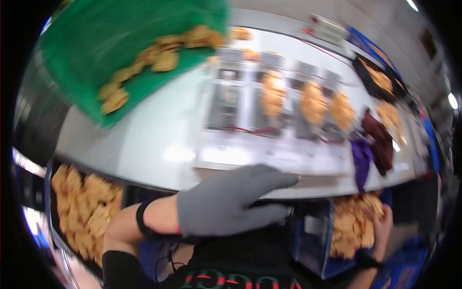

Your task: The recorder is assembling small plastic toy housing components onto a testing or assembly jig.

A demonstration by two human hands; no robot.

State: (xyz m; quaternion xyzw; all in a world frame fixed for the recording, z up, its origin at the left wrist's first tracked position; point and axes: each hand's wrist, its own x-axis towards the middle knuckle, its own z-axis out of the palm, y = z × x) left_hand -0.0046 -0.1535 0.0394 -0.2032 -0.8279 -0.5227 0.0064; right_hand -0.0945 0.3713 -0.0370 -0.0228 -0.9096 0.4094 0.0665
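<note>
Left hand in gray fabric glove [236, 200], fingers parted, nothing visibly held, by near edge of smooth white table [139, 154]. Bare right hand [383, 225] at tan, flat irregular pieces [349, 229] inside right-side blue plastic bin [328, 231]; can't tell if its fingers grip any.

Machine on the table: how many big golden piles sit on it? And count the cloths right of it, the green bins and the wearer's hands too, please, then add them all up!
Golden piles on the machine: 3
Cloths, purple and maroon: 2
Green bin: 1
Hands, gloved left and bare right: 2
Total: 8
</note>
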